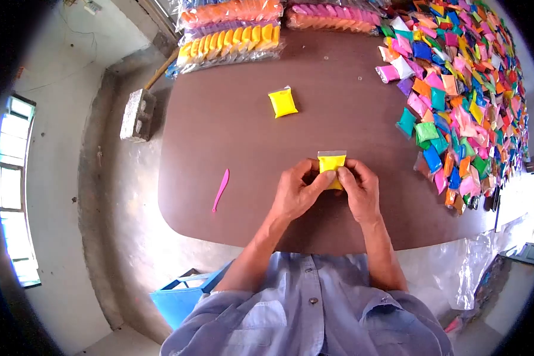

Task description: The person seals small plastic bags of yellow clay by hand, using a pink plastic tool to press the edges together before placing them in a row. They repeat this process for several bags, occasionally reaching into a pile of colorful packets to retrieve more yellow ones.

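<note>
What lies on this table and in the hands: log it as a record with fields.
left hand: pinches yellow packet
right hand: pinches the same packet
second yellow packet: lies alone on brown table, farther off
pink tool: near table's left edge
loose packets: multicoloured pile, right side
bagged rows: far edge

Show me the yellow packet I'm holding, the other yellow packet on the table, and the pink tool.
held yellow packet (pixel 331 164): head view, yellow face above the thumbs.
loose yellow packet (pixel 283 102): head view, its centre.
pink tool (pixel 221 190): head view, middle of its length.
</note>
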Action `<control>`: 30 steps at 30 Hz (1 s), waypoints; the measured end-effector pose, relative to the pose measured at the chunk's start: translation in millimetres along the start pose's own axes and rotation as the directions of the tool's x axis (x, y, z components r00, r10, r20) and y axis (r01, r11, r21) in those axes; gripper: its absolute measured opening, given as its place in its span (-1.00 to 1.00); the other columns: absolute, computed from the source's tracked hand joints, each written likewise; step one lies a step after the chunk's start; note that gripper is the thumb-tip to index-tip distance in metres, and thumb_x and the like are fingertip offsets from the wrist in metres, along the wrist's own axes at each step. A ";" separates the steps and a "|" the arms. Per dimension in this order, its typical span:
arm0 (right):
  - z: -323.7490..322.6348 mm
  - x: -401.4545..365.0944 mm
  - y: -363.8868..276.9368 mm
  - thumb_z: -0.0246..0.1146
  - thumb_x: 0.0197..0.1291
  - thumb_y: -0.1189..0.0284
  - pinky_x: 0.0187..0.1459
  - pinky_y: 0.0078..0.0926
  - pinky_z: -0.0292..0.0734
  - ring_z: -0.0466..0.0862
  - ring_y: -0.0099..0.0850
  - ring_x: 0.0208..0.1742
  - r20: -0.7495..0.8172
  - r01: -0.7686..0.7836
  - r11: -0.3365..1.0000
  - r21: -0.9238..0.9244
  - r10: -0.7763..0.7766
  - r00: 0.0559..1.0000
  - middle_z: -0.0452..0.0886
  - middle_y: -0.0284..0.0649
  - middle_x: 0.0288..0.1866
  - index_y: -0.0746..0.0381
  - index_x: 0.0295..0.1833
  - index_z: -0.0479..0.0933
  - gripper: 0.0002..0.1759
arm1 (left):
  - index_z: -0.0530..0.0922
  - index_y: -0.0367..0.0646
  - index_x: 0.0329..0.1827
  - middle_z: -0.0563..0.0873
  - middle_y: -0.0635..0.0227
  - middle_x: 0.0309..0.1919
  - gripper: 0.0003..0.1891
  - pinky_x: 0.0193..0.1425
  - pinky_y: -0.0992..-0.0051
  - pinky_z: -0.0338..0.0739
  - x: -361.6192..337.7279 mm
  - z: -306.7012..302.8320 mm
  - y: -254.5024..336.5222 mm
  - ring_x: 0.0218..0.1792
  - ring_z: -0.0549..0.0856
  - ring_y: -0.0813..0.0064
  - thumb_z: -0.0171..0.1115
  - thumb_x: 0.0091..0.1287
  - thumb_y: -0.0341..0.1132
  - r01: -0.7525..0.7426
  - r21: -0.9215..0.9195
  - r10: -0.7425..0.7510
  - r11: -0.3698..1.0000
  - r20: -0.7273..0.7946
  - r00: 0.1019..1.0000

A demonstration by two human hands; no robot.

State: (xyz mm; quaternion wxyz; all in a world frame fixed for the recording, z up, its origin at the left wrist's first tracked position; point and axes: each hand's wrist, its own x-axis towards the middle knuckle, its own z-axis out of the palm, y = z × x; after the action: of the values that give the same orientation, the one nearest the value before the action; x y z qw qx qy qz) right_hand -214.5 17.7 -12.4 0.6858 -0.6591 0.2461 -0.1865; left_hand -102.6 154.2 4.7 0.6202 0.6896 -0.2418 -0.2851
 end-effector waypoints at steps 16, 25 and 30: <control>7.1 -10.6 -11.6 0.23 0.53 0.39 -0.08 -0.63 0.59 0.62 -0.66 -0.12 0.062 -0.062 0.998 0.011 0.062 0.996 0.69 -0.36 -0.11 0.39 0.13 0.62 -0.72 | 0.69 -0.38 0.01 0.75 0.40 -0.23 -0.70 -0.10 0.56 0.60 -3.2 -9.5 -14.2 -0.17 0.68 0.65 0.38 0.52 -0.24 0.058 -0.182 -0.041 0.982 0.094 0.995; 16.9 -10.0 -23.7 0.22 0.50 0.43 -0.17 -0.67 0.53 0.58 -0.71 -0.18 0.088 -0.043 0.996 -0.077 0.050 0.995 0.66 -0.39 -0.15 0.41 0.14 0.60 -0.72 | 0.67 -0.32 -0.18 0.65 0.48 -0.45 -0.77 -0.39 0.51 0.44 -3.7 -17.8 -25.4 -0.40 0.55 0.73 0.40 0.48 -0.28 0.060 -0.208 -0.048 0.976 0.066 0.997; 14.6 -3.3 -9.4 0.24 0.51 0.41 -0.20 -0.71 0.46 0.54 -0.74 -0.20 0.100 -0.037 0.998 -0.042 0.041 0.994 0.64 -0.42 -0.17 0.39 0.16 0.60 -0.72 | 0.67 -0.33 -0.07 0.71 0.47 -0.28 -0.77 -0.20 0.60 0.54 -1.2 -22.8 -27.1 -0.25 0.63 0.73 0.40 0.51 -0.28 0.053 -0.198 -0.024 0.979 0.144 0.989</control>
State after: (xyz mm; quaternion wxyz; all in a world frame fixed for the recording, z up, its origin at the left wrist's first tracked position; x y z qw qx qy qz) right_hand -208.0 30.9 -2.6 0.6876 -0.6763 0.2274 -0.1347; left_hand -88.2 174.5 -20.5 0.6626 0.6058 -0.2416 -0.3682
